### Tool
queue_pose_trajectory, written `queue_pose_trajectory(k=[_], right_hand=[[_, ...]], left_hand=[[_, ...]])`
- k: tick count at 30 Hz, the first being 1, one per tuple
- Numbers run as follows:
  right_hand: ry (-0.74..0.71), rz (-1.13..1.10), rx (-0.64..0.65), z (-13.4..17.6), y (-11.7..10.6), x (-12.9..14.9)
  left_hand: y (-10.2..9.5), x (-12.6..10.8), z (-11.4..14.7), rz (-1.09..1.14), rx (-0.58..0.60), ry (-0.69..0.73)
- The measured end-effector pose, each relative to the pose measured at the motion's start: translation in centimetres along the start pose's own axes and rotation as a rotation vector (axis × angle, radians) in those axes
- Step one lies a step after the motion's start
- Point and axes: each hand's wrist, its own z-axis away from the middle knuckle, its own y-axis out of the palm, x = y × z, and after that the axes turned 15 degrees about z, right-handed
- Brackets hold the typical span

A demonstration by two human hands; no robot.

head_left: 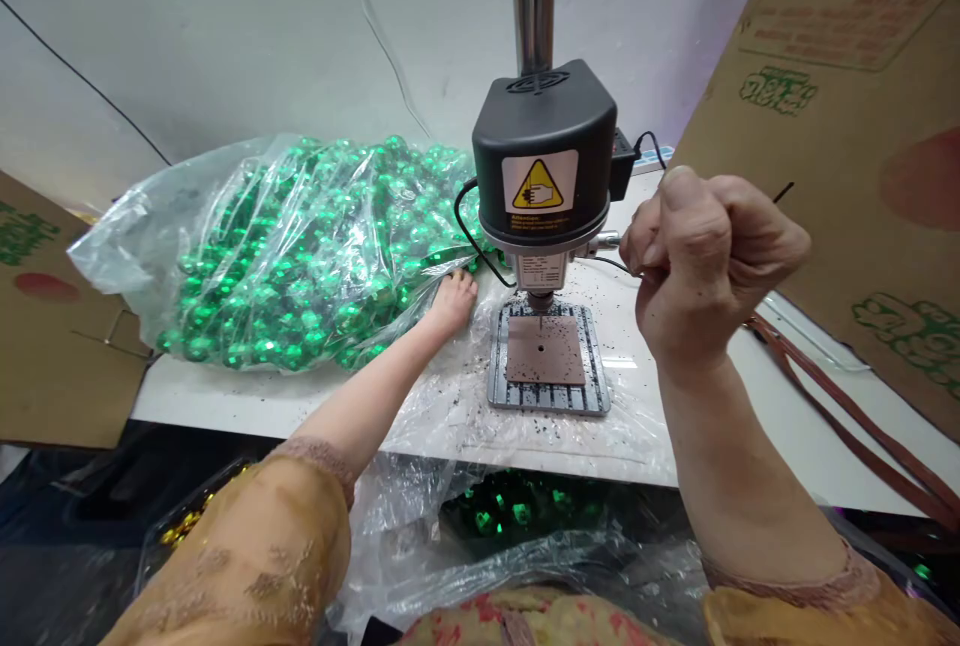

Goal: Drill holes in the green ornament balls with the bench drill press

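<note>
A small bench drill press (546,156) with a black motor housing and a yellow hand-warning label stands in the middle. My right hand (709,256) is closed in a fist at its right side, around the feed lever (606,241), whose grip the fingers hide. My left hand (455,301) is at the right edge of a clear plastic bag (135,226) full of shiny green faceted balls (300,266). Its fingers curl downward and their tips are hidden. Under the drill chuck, a brown square plate (545,351) with a dark hole lies on the slotted metal base (598,396).
Dark chips litter the white table (630,446) around the base. Cardboard boxes (840,146) stand at right and left. Brown straps (832,396) lie at the right. More green balls (517,511) sit in plastic below the table's front edge. A black cable (461,216) loops beside the motor.
</note>
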Motion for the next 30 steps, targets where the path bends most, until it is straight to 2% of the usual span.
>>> queue_pose_trajectory(k=[5, 10, 12, 15, 17, 19, 22, 25, 30], right_hand=[[0.030, 0.031, 0.019, 0.1, -0.1, 0.1], [0.011, 0.059, 0.029, 0.3, -0.2, 0.2], [0.003, 0.057, 0.024, 0.3, -0.2, 0.2], [0.004, 0.041, 0.013, 0.4, -0.2, 0.2], [0.013, 0.039, 0.012, 0.4, -0.2, 0.2], [0.022, 0.044, 0.020, 0.5, -0.3, 0.2], [0.034, 0.045, 0.035, 0.6, -0.5, 0.3], [0.063, 0.082, 0.042, 0.7, -0.6, 0.3], [0.070, 0.165, 0.054, 0.9, -0.6, 0.2]], left_hand=[[0.2, 1.2, -0.2, -0.006, -0.028, -0.037], [-1.8, 0.7, 0.5, 0.032, -0.083, -0.036], [-2.7, -0.2, 1.8, 0.194, -0.174, -0.001], [-3.0, -2.1, 4.8, 0.649, -0.355, 0.037], [-2.4, -3.6, 6.8, 0.967, -0.384, -0.003], [-1.2, -4.9, 8.2, 1.251, -0.326, -0.075], [0.6, -6.3, 9.0, 1.493, -0.249, -0.183], [2.0, -6.7, 9.0, 1.505, -0.259, -0.208], [3.4, -7.0, 8.6, 1.380, -0.257, -0.151]])
